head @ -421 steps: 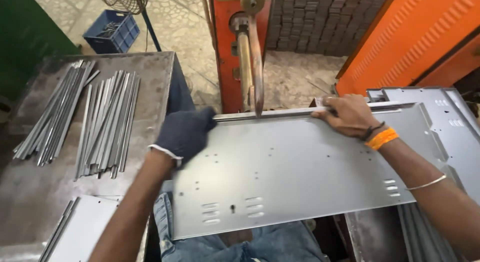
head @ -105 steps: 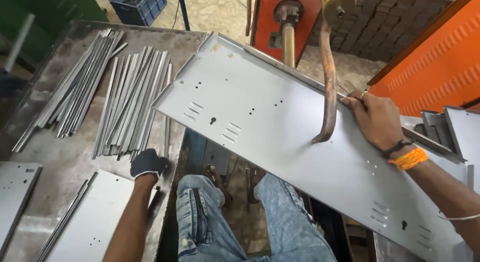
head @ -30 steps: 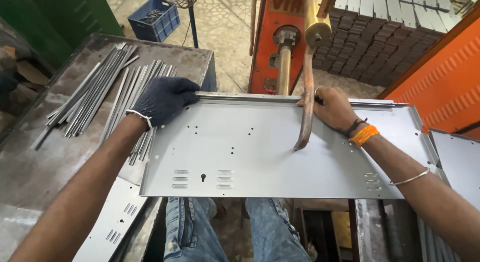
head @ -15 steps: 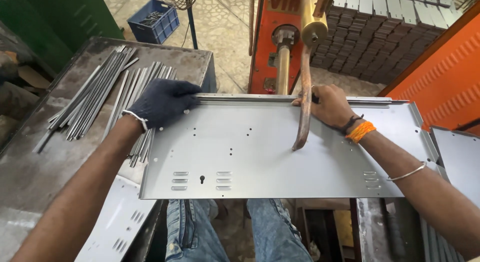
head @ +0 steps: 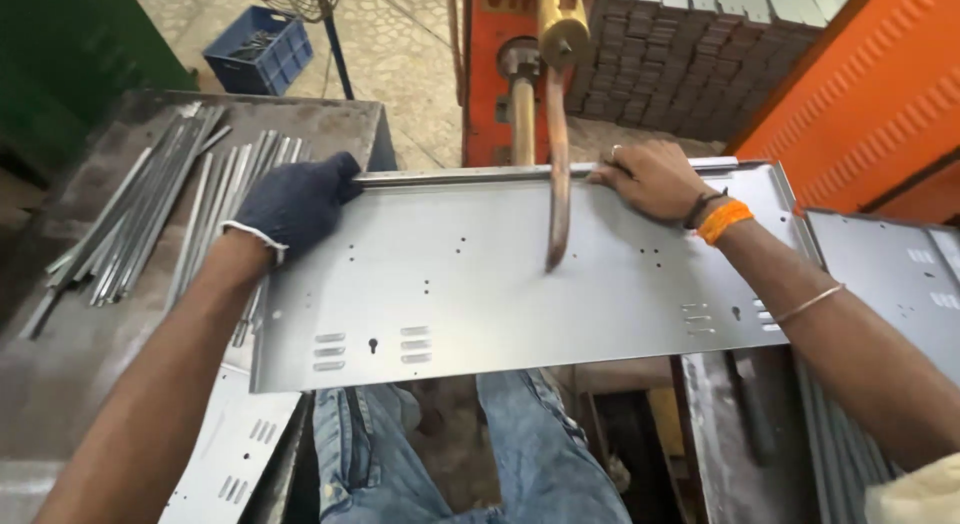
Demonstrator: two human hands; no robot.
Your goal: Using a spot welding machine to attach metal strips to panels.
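Already the grey metal panel is gripped at its far edge by the gloved left hand and bare right hand, positioned under the curved copper electrode; contact is not yet made.

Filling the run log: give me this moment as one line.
left hand: gloved, gripping metal panel far edge | right hand: bare, gripping same edge | copper rod: tip at panel

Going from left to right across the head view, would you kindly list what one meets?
Bundle of metal strips → gloved left hand → curved copper arm → bare right hand → orange wristband → orange panel.
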